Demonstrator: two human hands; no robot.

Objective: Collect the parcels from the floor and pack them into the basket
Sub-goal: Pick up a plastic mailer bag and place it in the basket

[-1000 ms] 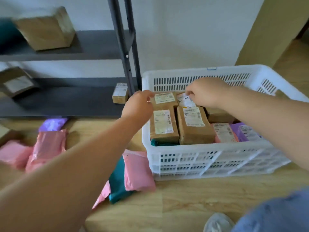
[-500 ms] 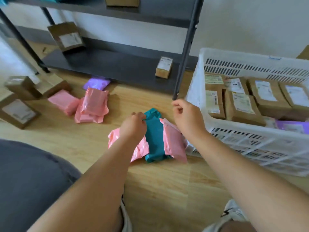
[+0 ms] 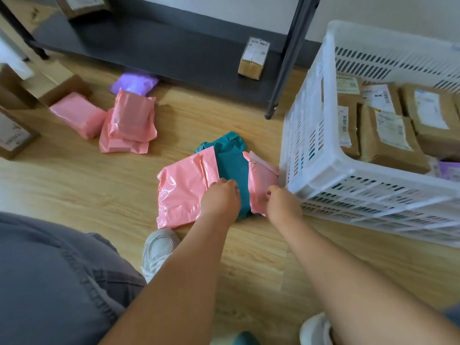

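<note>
Beside the white basket three soft parcels lie together on the wooden floor. A teal parcel sits between a large pink parcel on its left and a smaller pink parcel that touches the basket wall. My left hand rests with curled fingers on the near end of the teal parcel, where it meets the large pink one. My right hand pinches the near edge of the smaller pink parcel. Several brown labelled boxes and a purple parcel fill the basket.
More pink parcels and a purple parcel lie further left, with cardboard boxes at the left edge. A dark shelf with a small box stands behind, its post near the basket. My shoe is just behind the parcels.
Both hands left the boxes inside the basket and came down to the floor parcels beside it. The view swung left and down.
</note>
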